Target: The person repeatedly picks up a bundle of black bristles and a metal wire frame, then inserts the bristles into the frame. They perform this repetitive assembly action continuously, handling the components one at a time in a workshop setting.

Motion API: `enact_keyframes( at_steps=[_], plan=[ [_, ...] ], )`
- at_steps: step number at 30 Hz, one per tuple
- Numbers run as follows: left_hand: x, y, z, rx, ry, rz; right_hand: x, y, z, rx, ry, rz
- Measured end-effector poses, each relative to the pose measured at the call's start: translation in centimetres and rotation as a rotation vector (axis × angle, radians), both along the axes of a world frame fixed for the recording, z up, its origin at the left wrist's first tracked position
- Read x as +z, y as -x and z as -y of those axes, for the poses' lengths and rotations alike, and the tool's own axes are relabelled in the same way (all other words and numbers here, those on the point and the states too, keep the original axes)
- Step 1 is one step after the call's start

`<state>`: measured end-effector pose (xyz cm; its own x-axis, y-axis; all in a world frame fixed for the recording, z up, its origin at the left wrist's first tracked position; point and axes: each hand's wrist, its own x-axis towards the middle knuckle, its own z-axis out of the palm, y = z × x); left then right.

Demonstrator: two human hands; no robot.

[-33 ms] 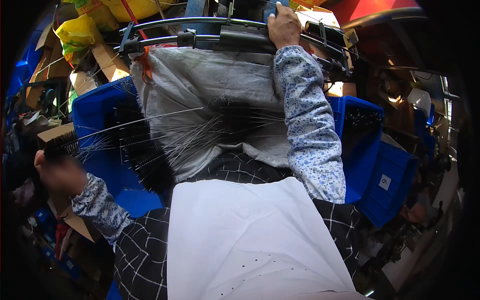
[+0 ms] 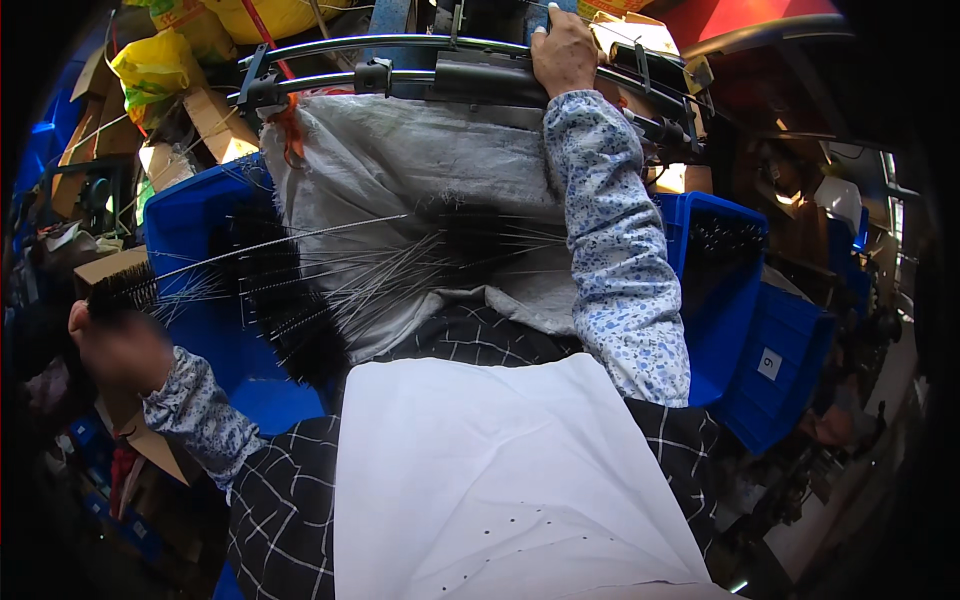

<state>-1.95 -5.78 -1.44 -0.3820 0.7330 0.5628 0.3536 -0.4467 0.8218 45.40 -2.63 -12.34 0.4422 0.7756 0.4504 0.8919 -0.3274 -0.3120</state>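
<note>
At the far left, my left hand (image 2: 120,350) is closed on a wire brush (image 2: 125,290) with black bristles; the hand is blurred. The brush's twisted wire stem runs right across the lap. At the top, my right hand (image 2: 565,55) lies over two metal rails (image 2: 400,75), beside a black sleeve (image 2: 485,75) on them. Its fingers are bent together, with white coverings on two fingertips; what they hold is hidden. On the grey-white sack cloth (image 2: 400,150) lie many more wire brushes (image 2: 290,300), bristle heads left and at the back, bare stems fanned out.
A blue bin (image 2: 270,400) stands under the left brushes. To the right, another blue bin (image 2: 720,300) holds black brushes, with a further blue crate (image 2: 770,370) beside it. Cardboard (image 2: 215,120) and a yellow bag (image 2: 155,75) are piled at the upper left.
My right hand and forearm have shifted very slightly left, along with the black sleeve on the rails. My left hand and its brush have not moved.
</note>
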Motion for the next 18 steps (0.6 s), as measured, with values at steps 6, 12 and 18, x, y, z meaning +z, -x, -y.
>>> enact_keyframes(
  at_steps=[6,12,18],
  plan=[
    [0.1,-0.6,-0.1,0.033,-0.002,-0.126,1.0,3.3,-1.4,-0.046,0.046,-0.025],
    [-0.2,-1.5,-0.3,0.094,0.046,-0.267,1.1,3.9,-1.7,-0.042,0.131,-0.01],
    [-0.5,-1.5,-0.3,-0.012,0.022,-0.178,0.2,-0.9,0.5,0.02,0.004,0.025]
  ],
)
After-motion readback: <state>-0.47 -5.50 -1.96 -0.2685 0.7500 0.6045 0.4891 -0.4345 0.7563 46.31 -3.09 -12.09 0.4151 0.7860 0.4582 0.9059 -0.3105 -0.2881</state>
